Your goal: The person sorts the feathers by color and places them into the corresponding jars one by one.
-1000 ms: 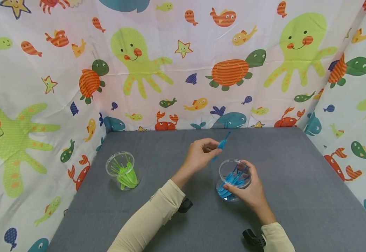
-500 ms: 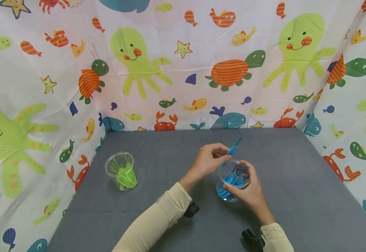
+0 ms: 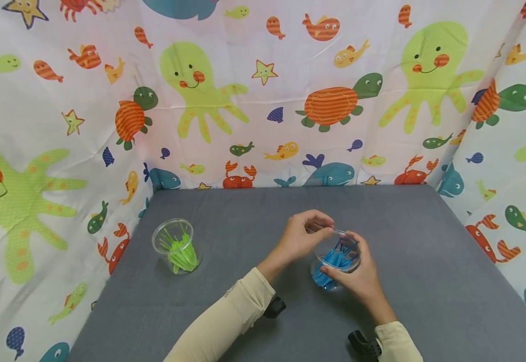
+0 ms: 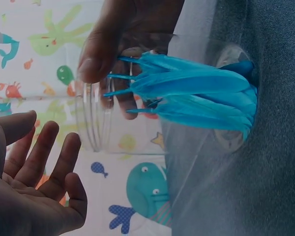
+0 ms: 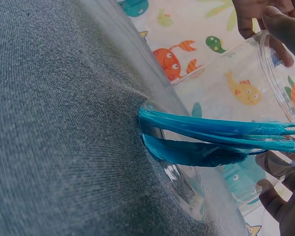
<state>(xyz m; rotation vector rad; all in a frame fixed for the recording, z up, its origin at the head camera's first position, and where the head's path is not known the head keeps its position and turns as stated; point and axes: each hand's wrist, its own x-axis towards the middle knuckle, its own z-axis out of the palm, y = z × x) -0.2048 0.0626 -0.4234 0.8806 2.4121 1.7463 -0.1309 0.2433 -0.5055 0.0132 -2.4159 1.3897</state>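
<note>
In the head view my right hand (image 3: 359, 274) grips a clear plastic cup (image 4: 92, 130) standing upright on the table, thumb on the near side of the rim. Several blue feathers (image 4: 191, 86) stand inside it, quills upward and vanes down. My left hand (image 3: 301, 234) hovers at the cup's left rim. The left wrist view shows its fingers (image 4: 64, 157) spread and loosely bent beside the mouth, holding nothing. Farther left a second clear cup (image 3: 155, 242) holds several green feathers (image 3: 183, 255), with neither hand near it.
Grey cloth covers the table (image 3: 226, 311). A white curtain (image 3: 263, 115) printed with sea animals hangs behind it and along both sides. A dark wrist device (image 3: 274, 306) sits under the left cuff, another (image 3: 362, 344) by the right cuff.
My left hand moved right to the cup with a blue feather and let it go; the feather now stands among the others inside. The right hand has kept its grip on the cup.
</note>
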